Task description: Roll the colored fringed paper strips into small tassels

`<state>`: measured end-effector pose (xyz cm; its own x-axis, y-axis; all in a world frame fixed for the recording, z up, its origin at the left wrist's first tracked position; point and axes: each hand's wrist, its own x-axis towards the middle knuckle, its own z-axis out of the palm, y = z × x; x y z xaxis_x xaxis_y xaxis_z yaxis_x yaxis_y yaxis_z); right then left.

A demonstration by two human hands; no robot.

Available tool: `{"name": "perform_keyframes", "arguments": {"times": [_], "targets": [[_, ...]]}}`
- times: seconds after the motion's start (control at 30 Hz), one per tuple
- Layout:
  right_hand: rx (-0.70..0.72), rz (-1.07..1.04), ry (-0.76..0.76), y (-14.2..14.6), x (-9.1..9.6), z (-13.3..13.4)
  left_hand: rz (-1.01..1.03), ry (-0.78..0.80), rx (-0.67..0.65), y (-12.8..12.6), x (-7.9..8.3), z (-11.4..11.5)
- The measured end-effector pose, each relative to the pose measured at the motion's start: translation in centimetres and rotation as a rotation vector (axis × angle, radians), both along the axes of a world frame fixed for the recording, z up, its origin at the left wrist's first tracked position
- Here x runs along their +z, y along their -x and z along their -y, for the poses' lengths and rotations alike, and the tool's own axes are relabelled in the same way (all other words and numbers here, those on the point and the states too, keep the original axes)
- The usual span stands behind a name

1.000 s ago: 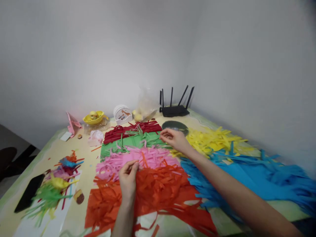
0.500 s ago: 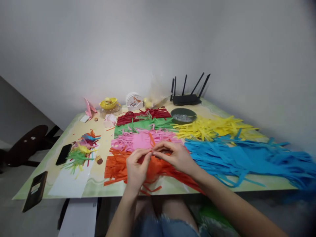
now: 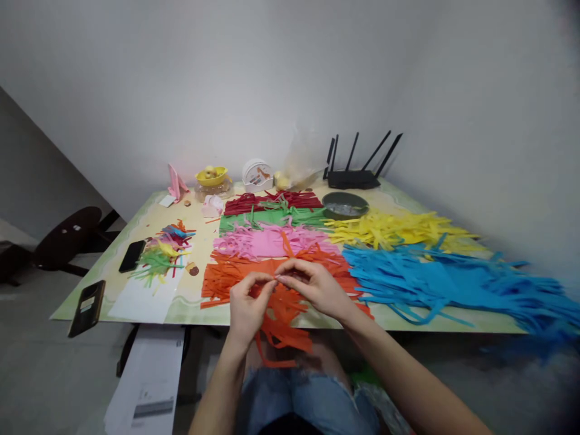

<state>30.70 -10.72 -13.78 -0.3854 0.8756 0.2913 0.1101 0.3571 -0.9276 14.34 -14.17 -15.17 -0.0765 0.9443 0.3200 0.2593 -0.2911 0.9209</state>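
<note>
My left hand (image 3: 248, 305) and my right hand (image 3: 316, 285) meet fingertip to fingertip above the front of the table, each in a pinch. Between them is a piece of orange fringed paper (image 3: 283, 329), whose cut strips hang below my fingers and over the table edge. The exact spot gripped is too small to make out. More orange fringed paper (image 3: 222, 279) lies flat behind my hands. Beyond it come pink fringed paper (image 3: 265, 241), green fringed paper (image 3: 254, 222) and dark red fringed paper (image 3: 244, 204). To the right spreads blue fringed paper (image 3: 444, 281).
Yellow fringed paper (image 3: 403, 229) lies beside a dark bowl (image 3: 345, 206). Behind stands a black router (image 3: 353, 179) with several antennas. At left are a colourful heap of paper scraps (image 3: 165, 257), a phone (image 3: 132, 257) and a brown-framed device (image 3: 87, 308) overhanging the edge.
The orange fringed paper now hangs from my fingers past the table edge, where before it lay around my hands on the table. The view has shifted slightly.
</note>
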Motion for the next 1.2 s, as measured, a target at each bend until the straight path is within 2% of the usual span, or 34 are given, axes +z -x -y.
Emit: {"name": "perform_keyframes", "arguments": {"times": [0.17,0.3,0.53,0.7,0.83,0.97,1.2], "targets": [[0.013,0.050,-0.005,0.7,-0.3,0.6,-0.096,-0.026,0.034,0.6,-0.6,0.8],[-0.019,0.052,0.039,1.1,-1.0,1.1,-0.016,0.028,-0.006,0.8,-0.8,1.0],[0.053,-0.059,0.261,1.7,-2.4,1.2,0.133,0.079,0.041,0.8,-1.1,1.4],[-0.032,-0.132,0.142,2.6,-2.8,1.8,0.242,0.103,0.051,0.1,-1.6,1.6],[-0.048,-0.117,0.099,2.9,-3.0,2.1,0.238,0.078,0.099,-0.1,-1.8,1.6],[-0.102,-0.125,0.113,2.8,-3.1,2.0,0.288,0.116,-0.017,0.1,-1.8,1.6],[-0.036,-0.062,0.148,2.3,-2.7,1.6,0.103,0.027,0.117,0.0,-2.4,2.0]]}}
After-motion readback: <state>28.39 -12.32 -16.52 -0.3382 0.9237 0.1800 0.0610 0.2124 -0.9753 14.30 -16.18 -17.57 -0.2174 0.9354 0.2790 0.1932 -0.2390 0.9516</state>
